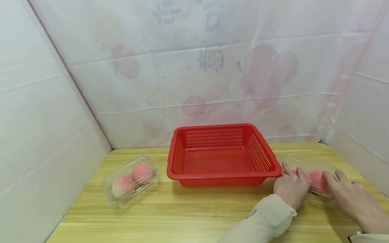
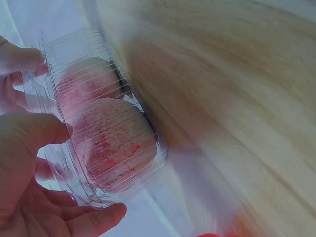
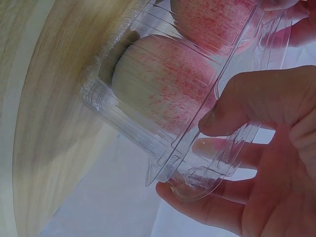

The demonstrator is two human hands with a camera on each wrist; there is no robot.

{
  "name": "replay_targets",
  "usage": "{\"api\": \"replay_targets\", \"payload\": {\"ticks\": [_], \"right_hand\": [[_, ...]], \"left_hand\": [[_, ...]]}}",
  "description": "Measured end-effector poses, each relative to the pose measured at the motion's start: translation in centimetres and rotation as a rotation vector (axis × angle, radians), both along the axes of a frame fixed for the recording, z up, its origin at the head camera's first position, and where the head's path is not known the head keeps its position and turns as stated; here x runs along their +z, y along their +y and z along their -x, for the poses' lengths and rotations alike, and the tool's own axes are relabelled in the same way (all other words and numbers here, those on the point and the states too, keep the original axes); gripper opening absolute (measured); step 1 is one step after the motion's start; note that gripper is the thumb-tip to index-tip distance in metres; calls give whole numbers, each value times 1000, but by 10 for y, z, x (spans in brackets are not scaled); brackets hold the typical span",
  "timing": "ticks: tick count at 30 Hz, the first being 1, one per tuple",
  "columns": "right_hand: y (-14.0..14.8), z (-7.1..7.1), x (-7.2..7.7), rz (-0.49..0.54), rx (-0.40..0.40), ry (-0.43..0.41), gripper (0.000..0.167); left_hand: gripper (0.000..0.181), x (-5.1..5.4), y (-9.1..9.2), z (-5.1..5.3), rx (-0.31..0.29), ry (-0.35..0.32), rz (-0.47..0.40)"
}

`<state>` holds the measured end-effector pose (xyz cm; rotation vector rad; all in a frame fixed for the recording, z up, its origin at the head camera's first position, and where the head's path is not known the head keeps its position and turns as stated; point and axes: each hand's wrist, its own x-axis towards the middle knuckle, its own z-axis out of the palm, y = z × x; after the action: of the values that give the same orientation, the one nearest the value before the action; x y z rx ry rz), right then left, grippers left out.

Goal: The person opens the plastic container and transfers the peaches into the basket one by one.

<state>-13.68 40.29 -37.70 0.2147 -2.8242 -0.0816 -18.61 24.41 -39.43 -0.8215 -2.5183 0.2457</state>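
Observation:
At the right of the table, a clear plastic clamshell box (image 1: 305, 162) holds two round pink-and-white balls, peach-like in colour. My left hand (image 1: 291, 189) grips its left part, thumb on the near rim and fingers reaching over in the left wrist view. My right hand (image 1: 352, 199) holds the right end; in the right wrist view its thumb presses the rim of the box (image 3: 163, 153) and the fingers curl round the far side. One speckled ball (image 2: 116, 143) shows through the ribbed plastic. Whether the lid is latched I cannot tell.
A red perforated plastic basket (image 1: 217, 177) stands mid-table, just left of my left hand. Farther left lies a second clear box (image 1: 113, 200) with two similar balls. White printed sheeting (image 1: 194, 84) closes in the back and sides of the wooden table (image 1: 188, 216).

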Motion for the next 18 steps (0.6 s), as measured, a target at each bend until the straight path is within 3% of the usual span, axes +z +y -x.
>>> {"api": "replay_targets", "payload": {"ticks": [8, 12, 18], "right_hand": [[3, -2, 0, 5, 11, 20, 62], [4, -2, -3, 3, 9, 24, 64], [5, 0, -6, -3, 49, 125, 63]], "left_hand": [[34, 1, 1, 2, -35, 119, -20], [34, 3, 6, -1, 0, 41, 20], [38, 8, 12, -4, 61, -49, 48]]}}
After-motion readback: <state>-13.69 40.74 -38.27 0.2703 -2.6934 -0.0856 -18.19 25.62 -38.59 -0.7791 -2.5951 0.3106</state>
